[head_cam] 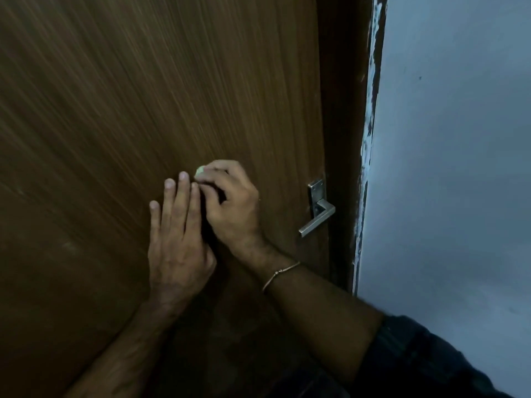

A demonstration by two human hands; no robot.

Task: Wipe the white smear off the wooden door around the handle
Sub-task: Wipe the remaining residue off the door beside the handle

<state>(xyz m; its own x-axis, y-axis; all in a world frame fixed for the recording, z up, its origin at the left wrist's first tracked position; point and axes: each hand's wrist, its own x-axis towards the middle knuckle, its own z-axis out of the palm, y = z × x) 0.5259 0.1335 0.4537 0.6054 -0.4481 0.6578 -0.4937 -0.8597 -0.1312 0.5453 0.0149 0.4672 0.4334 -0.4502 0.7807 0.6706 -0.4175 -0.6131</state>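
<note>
A brown wooden door (143, 96) fills most of the view. Its metal lever handle (317, 211) sits at the door's right edge. My right hand (230, 205) is curled around a small pale green wad (199, 169), of which only a tip shows above the fingers, pressed near the door left of the handle. My left hand (178, 239) lies flat against the door just left of the right hand, fingers straight and touching it. No white smear shows on the wood around the hands; the area under them is hidden.
A dark door frame (344, 139) runs down the right of the door, its edge flecked with white paint (370, 110). Beyond it is a pale blue-grey wall (445, 168). A thin bracelet (280, 272) circles my right wrist.
</note>
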